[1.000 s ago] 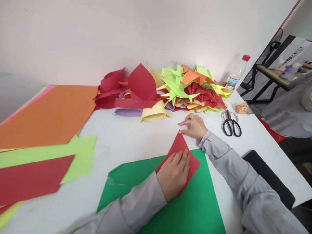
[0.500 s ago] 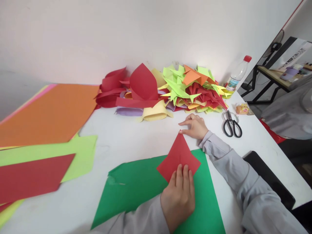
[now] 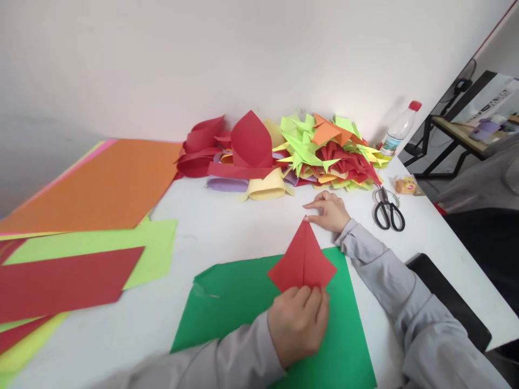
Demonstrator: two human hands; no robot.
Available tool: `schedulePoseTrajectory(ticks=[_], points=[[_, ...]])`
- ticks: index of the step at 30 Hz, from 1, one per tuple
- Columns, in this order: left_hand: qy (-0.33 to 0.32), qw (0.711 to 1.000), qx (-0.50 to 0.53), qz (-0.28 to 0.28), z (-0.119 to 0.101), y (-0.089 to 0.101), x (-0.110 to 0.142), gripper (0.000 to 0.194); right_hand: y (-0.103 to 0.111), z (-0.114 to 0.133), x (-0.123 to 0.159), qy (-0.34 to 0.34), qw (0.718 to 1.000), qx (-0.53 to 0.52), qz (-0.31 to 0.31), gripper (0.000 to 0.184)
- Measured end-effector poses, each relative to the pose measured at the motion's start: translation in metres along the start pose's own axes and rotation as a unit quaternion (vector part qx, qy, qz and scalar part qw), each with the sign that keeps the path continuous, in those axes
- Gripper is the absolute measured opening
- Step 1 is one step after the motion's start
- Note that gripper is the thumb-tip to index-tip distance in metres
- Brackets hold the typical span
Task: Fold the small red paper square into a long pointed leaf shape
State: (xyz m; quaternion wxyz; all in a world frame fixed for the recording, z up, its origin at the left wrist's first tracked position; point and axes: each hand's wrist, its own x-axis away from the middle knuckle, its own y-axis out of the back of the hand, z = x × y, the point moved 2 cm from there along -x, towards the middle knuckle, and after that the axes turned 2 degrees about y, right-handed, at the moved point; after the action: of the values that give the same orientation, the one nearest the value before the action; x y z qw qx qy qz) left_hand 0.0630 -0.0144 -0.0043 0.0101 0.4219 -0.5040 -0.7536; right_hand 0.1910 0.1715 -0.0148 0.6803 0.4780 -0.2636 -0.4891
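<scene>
A folded red sheet of paper (image 3: 303,256) lies kite-shaped on a green sheet (image 3: 235,300), its top point reaching past the green edge. A straight seam runs down its middle from the tip. My left hand (image 3: 300,319) is closed over the paper's lower end with curled fingers, hiding that corner. At the top tip, the thumb of my right hand (image 3: 329,212) touches the paper. The index finger there is held apart from the thumb, with a gap between them. Both wrists are in grey sleeves.
Red, orange and green sheets (image 3: 101,183) lie at left. Paper crowns (image 3: 251,143) and a pile of pointed folded papers (image 3: 328,151) line the wall. At right are scissors (image 3: 389,210), a bottle (image 3: 399,132), a wrapped snack (image 3: 406,185) and a flat black object (image 3: 448,300).
My left fingers have gone from stretched flat on the paper to curled at its lower end. The middle seam now shows up to the tip. The view has shifted slightly left.
</scene>
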Motion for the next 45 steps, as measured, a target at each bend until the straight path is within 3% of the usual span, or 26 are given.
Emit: schedulePoseTrajectory(ticks=[5, 10, 13, 16, 22, 35, 45], points=[[0.125, 0.988, -0.034, 0.088, 0.036, -0.015, 0.008, 0.039, -0.003, -0.005, 0.0, -0.01, 0.999, -0.018, -0.029, 0.031], [0.146, 0.982, -0.04, 0.114, 0.034, -0.014, 0.029, 0.048, -0.003, -0.002, 0.008, 0.032, 0.998, -0.016, -0.059, 0.025], [0.168, 0.978, -0.019, 0.123, 0.032, -0.013, 0.031, 0.048, -0.004, 0.008, 0.016, 0.097, 0.994, 0.012, -0.037, 0.035], [0.187, 0.973, -0.001, 0.132, 0.035, -0.013, 0.028, 0.048, -0.005, 0.015, 0.019, 0.114, 0.992, 0.049, -0.004, 0.047], [0.148, 0.983, -0.031, 0.108, 0.031, -0.003, 0.025, 0.045, -0.006, 0.015, 0.017, 0.09, 0.994, 0.058, 0.011, 0.047], [0.066, 0.995, -0.074, 0.0, -0.017, 0.013, 0.039, 0.029, -0.006, 0.014, 0.015, 0.077, 0.996, 0.048, 0.012, 0.049], [0.02, 0.998, -0.061, 0.021, -0.03, 0.019, 0.044, 0.021, -0.005, 0.014, 0.014, 0.073, 0.996, 0.044, 0.016, 0.049]])
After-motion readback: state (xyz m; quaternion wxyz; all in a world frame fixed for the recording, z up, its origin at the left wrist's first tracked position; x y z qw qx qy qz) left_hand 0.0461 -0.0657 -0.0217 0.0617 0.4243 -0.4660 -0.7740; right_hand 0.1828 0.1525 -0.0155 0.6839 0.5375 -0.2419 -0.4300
